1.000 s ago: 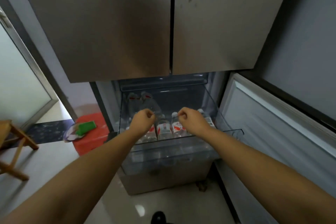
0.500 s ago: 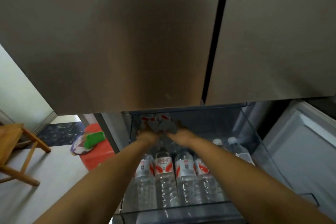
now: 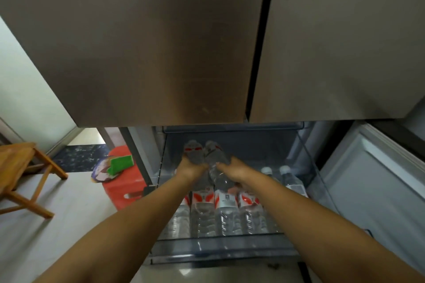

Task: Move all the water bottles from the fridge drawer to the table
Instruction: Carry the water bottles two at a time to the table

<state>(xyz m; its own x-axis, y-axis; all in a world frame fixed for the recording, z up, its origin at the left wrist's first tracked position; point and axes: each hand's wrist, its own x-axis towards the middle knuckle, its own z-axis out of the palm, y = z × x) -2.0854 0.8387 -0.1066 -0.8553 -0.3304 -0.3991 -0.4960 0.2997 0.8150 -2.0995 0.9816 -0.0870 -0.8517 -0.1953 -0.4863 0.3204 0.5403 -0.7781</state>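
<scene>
The clear fridge drawer (image 3: 220, 251) is pulled open below the steel fridge doors. Several water bottles with red and white labels (image 3: 226, 209) lie side by side in its front part. Two more bottles (image 3: 287, 179) lie at the right. At the back of the drawer my left hand (image 3: 189, 169) grips one bottle (image 3: 193, 151). My right hand (image 3: 232, 171) grips another bottle (image 3: 215, 156) beside it. Both held bottles are lifted above the row.
The steel fridge doors (image 3: 161, 41) hang close above the drawer. The open white fridge door (image 3: 377, 186) stands at the right. A red stool (image 3: 122, 188) with a green object on it stands left of the fridge. Farther left stands a wooden stool (image 3: 20, 172).
The view has come closer to the drawer. Both hands reached from the front of the drawer to its back and took hold of one bottle each, which now sit raised.
</scene>
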